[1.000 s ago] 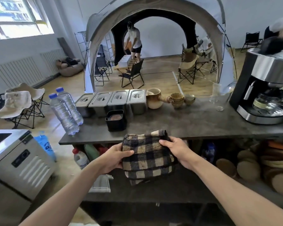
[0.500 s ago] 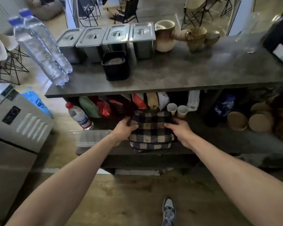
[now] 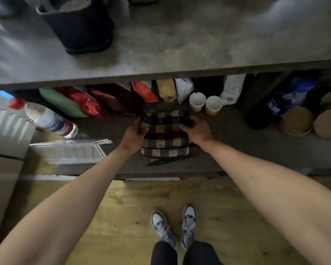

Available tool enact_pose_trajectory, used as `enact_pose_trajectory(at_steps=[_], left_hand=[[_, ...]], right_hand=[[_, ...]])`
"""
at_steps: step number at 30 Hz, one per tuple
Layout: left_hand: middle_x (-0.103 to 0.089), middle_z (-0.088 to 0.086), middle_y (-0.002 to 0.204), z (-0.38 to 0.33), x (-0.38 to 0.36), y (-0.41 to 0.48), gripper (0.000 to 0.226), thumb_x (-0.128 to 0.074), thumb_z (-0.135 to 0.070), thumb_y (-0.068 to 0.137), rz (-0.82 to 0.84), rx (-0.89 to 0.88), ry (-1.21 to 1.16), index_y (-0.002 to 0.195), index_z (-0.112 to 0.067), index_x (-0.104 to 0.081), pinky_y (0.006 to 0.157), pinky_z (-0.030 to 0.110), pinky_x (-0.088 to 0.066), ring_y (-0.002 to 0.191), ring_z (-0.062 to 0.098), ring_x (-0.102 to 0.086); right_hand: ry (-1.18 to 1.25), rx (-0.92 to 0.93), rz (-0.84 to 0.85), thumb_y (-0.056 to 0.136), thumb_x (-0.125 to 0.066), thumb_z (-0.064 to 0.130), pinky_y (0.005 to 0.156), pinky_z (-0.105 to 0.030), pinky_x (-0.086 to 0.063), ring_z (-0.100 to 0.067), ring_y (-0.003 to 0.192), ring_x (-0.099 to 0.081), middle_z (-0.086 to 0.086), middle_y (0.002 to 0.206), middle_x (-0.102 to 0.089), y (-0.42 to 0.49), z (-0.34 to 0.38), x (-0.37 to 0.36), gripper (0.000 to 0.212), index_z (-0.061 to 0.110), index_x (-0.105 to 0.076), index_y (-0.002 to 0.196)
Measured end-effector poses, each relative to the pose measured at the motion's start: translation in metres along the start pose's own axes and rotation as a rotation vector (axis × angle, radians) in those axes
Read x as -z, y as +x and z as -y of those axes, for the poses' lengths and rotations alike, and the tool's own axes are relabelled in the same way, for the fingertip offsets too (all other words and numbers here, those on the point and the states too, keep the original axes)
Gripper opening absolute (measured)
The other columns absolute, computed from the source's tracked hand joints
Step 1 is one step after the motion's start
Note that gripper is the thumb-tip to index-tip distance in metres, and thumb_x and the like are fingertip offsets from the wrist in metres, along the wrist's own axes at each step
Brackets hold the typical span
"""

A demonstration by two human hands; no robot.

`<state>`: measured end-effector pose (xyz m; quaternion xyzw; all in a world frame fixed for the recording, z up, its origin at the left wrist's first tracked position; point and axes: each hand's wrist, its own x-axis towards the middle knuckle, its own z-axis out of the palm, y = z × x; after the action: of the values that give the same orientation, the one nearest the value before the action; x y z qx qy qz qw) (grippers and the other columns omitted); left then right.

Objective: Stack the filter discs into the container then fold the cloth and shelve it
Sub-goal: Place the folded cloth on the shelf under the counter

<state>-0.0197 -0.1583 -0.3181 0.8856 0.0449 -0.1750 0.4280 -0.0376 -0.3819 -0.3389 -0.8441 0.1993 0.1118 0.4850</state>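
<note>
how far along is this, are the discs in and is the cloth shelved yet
Looks done: discs sit stacked in the black container on the counter, and the checked cloth is folded into a compact square. In hand: the left hand and right hand grip its two sides, with the cloth on the lower shelf in front of the paper cups. Left: letting go and pulling both hands out.

Container (image 3: 80,25) sits on the bench (image 3: 180,44) top, left of centre. Lower shelf (image 3: 266,150) below: folded cloth (image 3: 165,138) lies mid-shelf near the front edge, left hand (image 3: 135,133) on its left side, right hand (image 3: 196,130) on its right. Two cups (image 3: 205,102) just behind-right of cloth. Bags (image 3: 96,102) behind-left. Bottle (image 3: 46,118) lies tilted far left, clear tray (image 3: 69,152) in front of it. Bowls (image 3: 311,121) stacked far right. Shoes (image 3: 175,226) on the floor in front of the shelf.
</note>
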Motion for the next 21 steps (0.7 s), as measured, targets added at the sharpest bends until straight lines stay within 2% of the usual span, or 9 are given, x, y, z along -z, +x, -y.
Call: enact_pose_trajectory(at_steps=[3, 5, 7, 9, 11, 13, 16, 21], left_hand=[[-0.062, 0.024, 0.129, 0.0, -0.009, 0.001, 0.049, -0.058, -0.014, 0.097, -0.078, -0.043, 0.242, 0.143, -0.005, -0.043, 0.093, 0.042, -0.047, 0.115, 0.041, -0.06], [-0.056, 0.025, 0.134, -0.002, -0.017, -0.004, 0.058, -0.06, -0.017, 0.094, -0.15, -0.092, 0.412, 0.146, -0.006, -0.039, 0.089, 0.048, -0.049, 0.115, 0.044, -0.058], [-0.048, 0.024, 0.144, -0.004, -0.025, -0.009, 0.06, -0.058, -0.022, 0.094, -0.226, -0.28, 0.565, 0.148, -0.004, -0.038, 0.098, 0.051, -0.046, 0.13, 0.042, -0.047], [-0.033, 0.021, 0.158, -0.003, -0.031, -0.007, 0.059, -0.047, -0.029, 0.099, -0.164, -0.456, 0.715, 0.151, -0.006, -0.035, 0.115, 0.053, -0.03, 0.148, 0.037, -0.025], [-0.015, 0.015, 0.165, 0.006, -0.037, 0.0, 0.063, -0.035, -0.039, 0.101, -0.01, -0.479, 0.837, 0.155, -0.009, -0.025, 0.122, 0.053, -0.013, 0.154, 0.032, -0.004], [-0.002, 0.012, 0.167, 0.022, -0.043, 0.006, 0.068, -0.026, -0.047, 0.101, 0.073, -0.446, 0.905, 0.157, -0.011, -0.014, 0.123, 0.052, -0.006, 0.154, 0.029, 0.006], [0.005, 0.008, 0.167, 0.036, -0.05, 0.01, 0.071, -0.014, -0.053, 0.098, 0.081, -0.436, 0.904, 0.158, -0.014, -0.007, 0.124, 0.049, -0.002, 0.153, 0.026, 0.011], [0.009, 0.008, 0.167, 0.035, -0.048, 0.009, 0.072, -0.012, -0.054, 0.098, 0.102, -0.417, 0.927, 0.158, -0.015, -0.003, 0.124, 0.048, 0.0, 0.152, 0.026, 0.015]], right_hand=[[-0.36, 0.104, -0.092, 0.088, -0.066, 0.041, 0.075, -0.036, -0.051, -0.029, 0.108, -0.063, -0.008, 0.117, -0.067, 0.001, -0.003, -0.001, 0.041, 0.019, -0.059, 0.122], [-0.474, 0.232, -0.223, 0.087, -0.066, 0.04, 0.084, -0.04, -0.051, -0.031, 0.122, -0.053, -0.01, 0.134, -0.055, -0.004, -0.006, -0.004, 0.055, 0.02, -0.049, 0.136], [-0.549, 0.493, -0.291, 0.091, -0.061, 0.034, 0.096, -0.045, -0.046, -0.034, 0.136, -0.039, -0.013, 0.148, -0.042, -0.011, -0.007, -0.01, 0.061, 0.015, -0.042, 0.145], [-0.681, 0.639, -0.166, 0.096, -0.05, 0.035, 0.11, -0.051, -0.034, -0.031, 0.147, -0.023, -0.012, 0.158, -0.031, -0.013, -0.01, -0.019, 0.059, 0.013, -0.037, 0.149], [-0.819, 0.594, -0.023, 0.101, -0.033, 0.043, 0.119, -0.052, -0.017, -0.025, 0.151, -0.004, -0.007, 0.164, -0.013, -0.012, -0.017, -0.029, 0.062, 0.013, -0.025, 0.154], [-0.876, 0.511, 0.027, 0.1, -0.018, 0.049, 0.121, -0.05, -0.007, -0.02, 0.151, 0.007, -0.004, 0.165, -0.002, -0.01, -0.027, -0.037, 0.066, 0.014, -0.014, 0.156], [-0.894, 0.479, 0.007, 0.098, -0.012, 0.05, 0.121, -0.051, -0.005, -0.018, 0.151, 0.008, -0.003, 0.165, -0.002, -0.008, -0.035, -0.045, 0.068, 0.015, -0.01, 0.156], [-0.936, 0.442, 0.039, 0.099, -0.01, 0.05, 0.121, -0.049, -0.002, -0.018, 0.15, 0.013, -0.002, 0.165, 0.003, -0.009, -0.032, -0.046, 0.067, 0.016, -0.006, 0.156]])
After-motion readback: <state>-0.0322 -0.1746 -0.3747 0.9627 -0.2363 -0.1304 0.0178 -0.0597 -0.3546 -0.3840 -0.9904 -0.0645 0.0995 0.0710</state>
